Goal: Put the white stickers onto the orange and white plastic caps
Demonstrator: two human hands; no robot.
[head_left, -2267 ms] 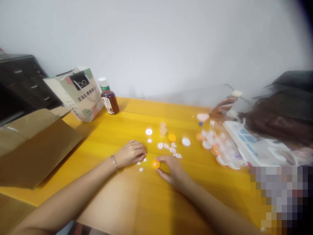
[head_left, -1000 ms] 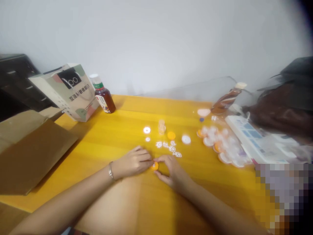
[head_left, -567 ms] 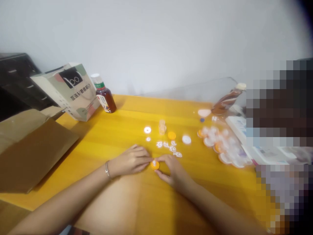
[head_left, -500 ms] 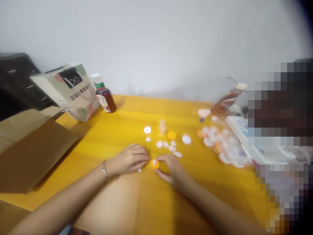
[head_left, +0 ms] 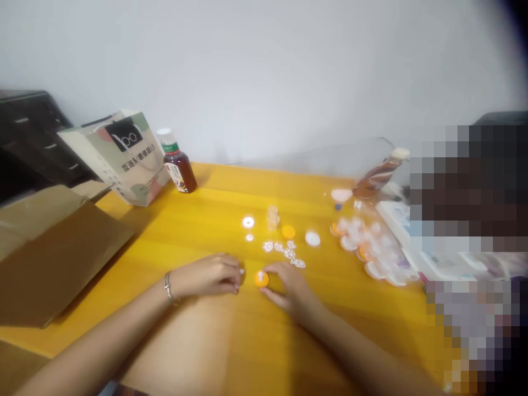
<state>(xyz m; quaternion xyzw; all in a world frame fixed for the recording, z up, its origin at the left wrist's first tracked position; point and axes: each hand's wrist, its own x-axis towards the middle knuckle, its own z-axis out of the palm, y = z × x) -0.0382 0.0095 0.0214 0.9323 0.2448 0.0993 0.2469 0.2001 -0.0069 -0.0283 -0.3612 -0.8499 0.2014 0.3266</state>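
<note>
On the yellow table, my right hand (head_left: 289, 290) has its thumb and a finger around the rim of a small orange disc (head_left: 258, 282). A tiny white piece (head_left: 261, 274) stands on top of that disc. To its left, my left hand (head_left: 208, 276) rests low over the table with curled fingers and the fingertips drawn together; what they hold, if anything, is hidden. A small white bit (head_left: 241, 271) shows right beside these fingertips. Beyond the hands lie several white cut-out shapes (head_left: 290, 253), an orange disc (head_left: 288, 232) and a white ring (head_left: 248, 222).
Small clear cups (head_left: 273, 218) and a white disc (head_left: 312, 238) lie farther back. Lidded tubs (head_left: 365, 247) cluster at the right, near a tilted bottle (head_left: 377, 179) and a person (head_left: 466, 192). At the left are a cardboard box (head_left: 61, 247), a paper bag (head_left: 136, 159) and a dark drink bottle (head_left: 179, 170).
My left hand has drawn back to the left, away from the orange disc, and its fingers are more curled. My right hand stays at the disc. The view has shifted slightly.
</note>
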